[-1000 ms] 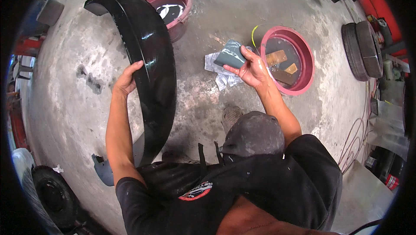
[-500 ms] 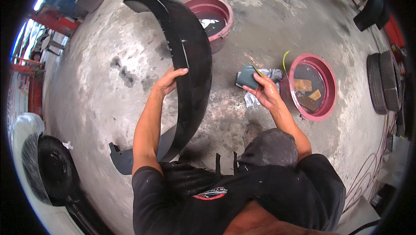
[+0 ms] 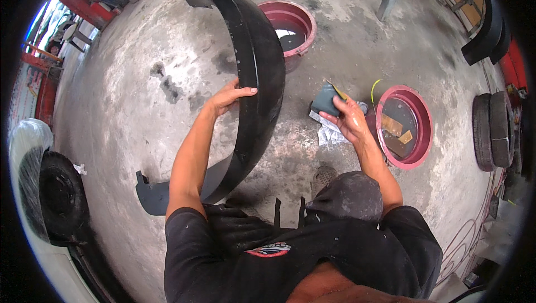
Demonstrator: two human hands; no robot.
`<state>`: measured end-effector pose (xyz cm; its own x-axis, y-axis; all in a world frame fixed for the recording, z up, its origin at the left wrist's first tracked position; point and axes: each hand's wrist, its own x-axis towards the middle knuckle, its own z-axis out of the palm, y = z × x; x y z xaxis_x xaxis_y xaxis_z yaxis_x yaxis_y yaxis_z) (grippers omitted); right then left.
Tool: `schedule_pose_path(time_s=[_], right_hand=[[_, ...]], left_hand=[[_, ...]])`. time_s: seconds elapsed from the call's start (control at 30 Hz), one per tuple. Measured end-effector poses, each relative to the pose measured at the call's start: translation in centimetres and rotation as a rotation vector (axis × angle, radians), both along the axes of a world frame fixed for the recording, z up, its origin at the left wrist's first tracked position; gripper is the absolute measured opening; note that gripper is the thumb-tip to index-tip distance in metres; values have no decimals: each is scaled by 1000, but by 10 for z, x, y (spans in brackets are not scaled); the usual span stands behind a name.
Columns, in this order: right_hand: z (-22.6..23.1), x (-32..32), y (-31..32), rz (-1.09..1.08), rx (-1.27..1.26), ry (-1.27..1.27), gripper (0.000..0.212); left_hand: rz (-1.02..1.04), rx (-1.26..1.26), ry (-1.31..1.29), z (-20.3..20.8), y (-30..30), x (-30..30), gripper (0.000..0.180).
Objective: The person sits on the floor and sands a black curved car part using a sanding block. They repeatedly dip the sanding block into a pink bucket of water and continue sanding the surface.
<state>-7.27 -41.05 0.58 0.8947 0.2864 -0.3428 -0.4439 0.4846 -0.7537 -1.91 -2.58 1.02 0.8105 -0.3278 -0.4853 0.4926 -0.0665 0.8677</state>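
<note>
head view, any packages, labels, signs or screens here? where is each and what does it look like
Crumpled wrapper: on the concrete floor under the right hand, whitish-silver, creased flat.
Emblem on the shirt: on the person's black top at the lower middle, small oval patch, red and white.
Banner or sign: at the far left edge, pale panel with a red frame, too bent and small to make out.
No screens show.

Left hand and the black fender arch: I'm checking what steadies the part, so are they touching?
Touching. The head view shows the left hand gripping the black fender arch, fingers curled over its edge.
</note>
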Motion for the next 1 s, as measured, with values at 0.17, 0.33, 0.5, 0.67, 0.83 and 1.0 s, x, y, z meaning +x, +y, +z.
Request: schedule_pose_path(time_s=[0.17, 0.33, 0.5, 0.67, 0.83, 1.0], right_hand=[[82, 17, 25, -12, -59, -141, 46], [116, 50, 67, -138, -540, -618, 37], [115, 40, 107, -454, -1100, -1354, 52], [102, 12, 121, -213, -955, -1309, 70], [111, 12, 107, -158, -994, -1179, 53], [90, 25, 93, -325, -873, -1144, 32]], left_hand=[[49, 340, -122, 33, 12, 2, 116], [243, 736, -677, 89, 9, 9, 75], [147, -83, -670, 154, -86, -18, 30], [183, -134, -661, 150, -89, -24, 21], [112, -103, -624, 138, -63, -22, 16], [-47, 87, -732, 151, -58, -23, 21]])
